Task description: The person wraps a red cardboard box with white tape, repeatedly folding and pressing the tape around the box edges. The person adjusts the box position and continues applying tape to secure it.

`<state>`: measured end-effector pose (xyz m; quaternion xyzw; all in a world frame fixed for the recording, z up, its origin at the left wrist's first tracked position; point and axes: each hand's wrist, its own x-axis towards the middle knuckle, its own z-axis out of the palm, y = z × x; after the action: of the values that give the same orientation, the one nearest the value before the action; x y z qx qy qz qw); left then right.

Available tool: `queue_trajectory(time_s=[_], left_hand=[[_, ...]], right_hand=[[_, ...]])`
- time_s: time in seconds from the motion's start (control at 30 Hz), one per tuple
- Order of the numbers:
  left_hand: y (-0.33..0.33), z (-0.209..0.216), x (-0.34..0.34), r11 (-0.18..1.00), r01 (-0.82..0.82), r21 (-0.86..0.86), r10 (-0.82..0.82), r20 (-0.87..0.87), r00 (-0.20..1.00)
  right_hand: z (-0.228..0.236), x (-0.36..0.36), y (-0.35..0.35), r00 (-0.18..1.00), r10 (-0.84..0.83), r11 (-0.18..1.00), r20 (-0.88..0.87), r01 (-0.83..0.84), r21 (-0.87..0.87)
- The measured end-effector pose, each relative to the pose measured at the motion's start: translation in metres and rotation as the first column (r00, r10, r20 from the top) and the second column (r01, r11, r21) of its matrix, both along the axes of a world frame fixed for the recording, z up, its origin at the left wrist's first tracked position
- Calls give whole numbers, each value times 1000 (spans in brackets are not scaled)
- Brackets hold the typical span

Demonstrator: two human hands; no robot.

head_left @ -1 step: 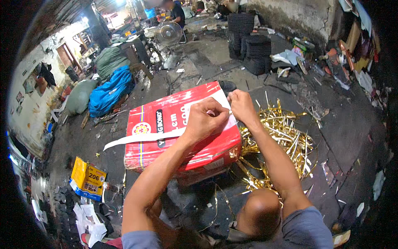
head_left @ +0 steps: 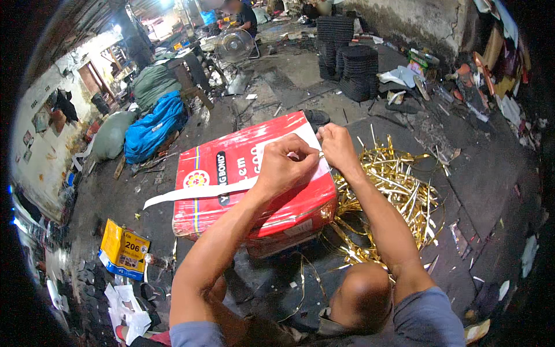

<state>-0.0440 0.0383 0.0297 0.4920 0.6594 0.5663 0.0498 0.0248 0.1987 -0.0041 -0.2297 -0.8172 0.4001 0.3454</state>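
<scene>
A red carton [head_left: 211, 162] wrapped in shiny clear film lies in front of my knees, its printed top facing up. Across it runs a long white strip [head_left: 217, 190], whose left end hangs past the carton's edge and whose other end passes behind my left wrist. My left hand [head_left: 289, 163] is closed in a pinch on this strip over the carton's right part. Close beside it, my right hand [head_left: 338, 147] is also closed, fingertips near the left thumb at the carton's upper right edge. What the right fingers hold is hidden.
Tangled gold foil strips [head_left: 399, 202] lie right of the carton. A yellow and blue box [head_left: 123, 250] is at the left, with crumpled white paper [head_left: 128, 312] nearer. Farther off are a blue bundle [head_left: 153, 127], stacked black pieces [head_left: 355, 72], a fan [head_left: 235, 45] and a seated person [head_left: 245, 20].
</scene>
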Motion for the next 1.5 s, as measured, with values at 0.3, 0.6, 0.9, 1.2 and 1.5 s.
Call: queue_trajectory(time_s=[0.3,0.6,0.9,1.2,1.5], left_hand=[[7,1,-7,1000,7,-27,-7,-9,1000],[9,3,-6,999,4,-36,-6,-45,999],[12,-2,-8,1000,10,-17,-11,-5,1000],[18,7,-3,999,38,-37,-39,-28,999],[7,3,-3,1000,-6,-20,5,-57,998]], right_hand=[[-50,-9,7,993,-27,994,-118,14,-107],[-166,-1,20,991,-124,988,-50,119,-95],[-290,16,43,960,-115,972,257,162,-171],[-371,45,61,848,-70,995,525,25,94],[-359,90,15,736,-211,960,643,280,-6]])
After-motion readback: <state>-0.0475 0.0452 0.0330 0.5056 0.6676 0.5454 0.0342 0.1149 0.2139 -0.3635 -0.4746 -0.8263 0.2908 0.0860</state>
